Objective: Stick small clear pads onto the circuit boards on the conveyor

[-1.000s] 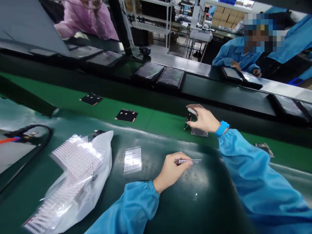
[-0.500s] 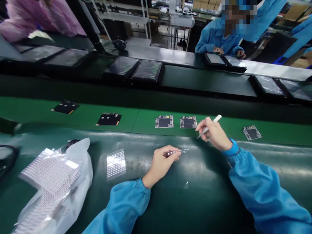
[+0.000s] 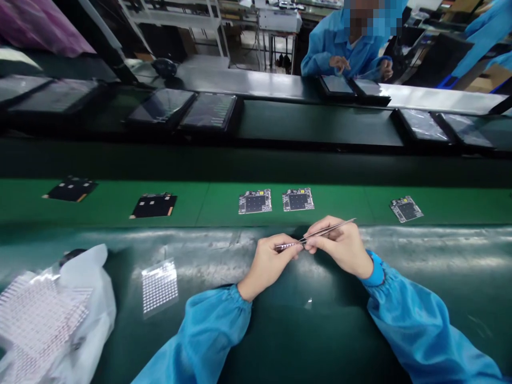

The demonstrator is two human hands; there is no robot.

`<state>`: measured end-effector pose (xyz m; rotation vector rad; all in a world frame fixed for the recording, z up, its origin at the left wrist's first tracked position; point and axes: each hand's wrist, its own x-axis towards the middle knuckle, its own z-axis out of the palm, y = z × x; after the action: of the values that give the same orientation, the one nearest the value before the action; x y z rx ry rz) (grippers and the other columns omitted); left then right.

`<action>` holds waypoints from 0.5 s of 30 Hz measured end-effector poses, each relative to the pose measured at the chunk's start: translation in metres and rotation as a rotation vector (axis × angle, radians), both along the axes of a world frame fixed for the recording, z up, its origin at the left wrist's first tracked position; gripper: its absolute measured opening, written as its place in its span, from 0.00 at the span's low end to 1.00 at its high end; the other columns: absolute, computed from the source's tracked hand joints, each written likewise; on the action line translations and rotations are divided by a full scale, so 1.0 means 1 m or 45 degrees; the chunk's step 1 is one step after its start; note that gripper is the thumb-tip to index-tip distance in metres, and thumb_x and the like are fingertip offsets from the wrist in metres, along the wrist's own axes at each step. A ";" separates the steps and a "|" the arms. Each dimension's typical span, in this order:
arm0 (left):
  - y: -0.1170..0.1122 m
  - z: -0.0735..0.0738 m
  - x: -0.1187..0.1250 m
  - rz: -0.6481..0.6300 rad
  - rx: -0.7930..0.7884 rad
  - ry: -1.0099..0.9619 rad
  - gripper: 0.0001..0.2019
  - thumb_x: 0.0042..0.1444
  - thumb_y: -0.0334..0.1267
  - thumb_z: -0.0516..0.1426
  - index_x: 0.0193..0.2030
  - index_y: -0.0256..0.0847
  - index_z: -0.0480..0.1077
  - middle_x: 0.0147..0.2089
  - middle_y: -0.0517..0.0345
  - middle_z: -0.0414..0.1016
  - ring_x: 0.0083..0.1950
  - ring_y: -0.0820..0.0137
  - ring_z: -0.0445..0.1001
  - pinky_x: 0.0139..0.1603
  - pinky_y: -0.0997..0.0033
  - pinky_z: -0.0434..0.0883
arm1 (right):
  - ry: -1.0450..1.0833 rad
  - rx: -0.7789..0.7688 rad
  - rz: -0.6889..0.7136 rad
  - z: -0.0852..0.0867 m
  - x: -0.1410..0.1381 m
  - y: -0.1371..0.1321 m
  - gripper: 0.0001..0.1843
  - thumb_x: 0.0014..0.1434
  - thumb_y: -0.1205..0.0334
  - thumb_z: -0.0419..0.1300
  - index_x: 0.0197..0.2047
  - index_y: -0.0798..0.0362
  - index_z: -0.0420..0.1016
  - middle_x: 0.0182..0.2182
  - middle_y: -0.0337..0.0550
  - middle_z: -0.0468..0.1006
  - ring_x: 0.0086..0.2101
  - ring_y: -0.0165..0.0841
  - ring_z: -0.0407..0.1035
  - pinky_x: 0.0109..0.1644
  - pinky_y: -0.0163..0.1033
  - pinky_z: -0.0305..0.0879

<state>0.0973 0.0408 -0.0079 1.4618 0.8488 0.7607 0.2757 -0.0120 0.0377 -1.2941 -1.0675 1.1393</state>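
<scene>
— Pointing which way, with the tweezers point(image 3: 332, 228)?
— Toward lower left, blunt end toward upper right. Runs on a shallow slant, just right of the frame's centre.
— And made of what?
— Looks like metal: slim, straight, tapering to a fine end. Close to that end, see a thin sheet point(image 3: 285, 246), nearly edge-on, with a row of pale marks. At lower left of the frame, find a clear, glossy dotted sheet point(image 3: 160, 288) and, farther left, a crumpled white plastic bag point(image 3: 102, 298). Higher up, on the smooth green strip point(image 3: 218, 205), find two flat, squarish circuit boards point(image 3: 255, 203).
— Placed how against the fingers?
— Lies between thumb and fingers of the right hand point(image 3: 340, 248), closed around the shaft, blunt end at the hand's upper edge. Reaches with its tips to just beside the left hand point(image 3: 270, 261), pinched closed on the thin sheet. Cannot tell about contact between tips and sheet.
</scene>
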 end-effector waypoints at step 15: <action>0.000 0.001 -0.002 -0.028 0.045 0.004 0.08 0.57 0.36 0.63 0.28 0.36 0.79 0.26 0.54 0.80 0.27 0.69 0.76 0.29 0.73 0.71 | 0.019 -0.032 0.016 -0.006 -0.002 0.002 0.10 0.52 0.59 0.73 0.32 0.55 0.80 0.26 0.44 0.82 0.24 0.34 0.77 0.28 0.38 0.78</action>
<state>0.0951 0.0406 -0.0068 1.5014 0.8239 0.7602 0.2738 -0.0104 0.0316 -1.2980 -1.0545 1.1731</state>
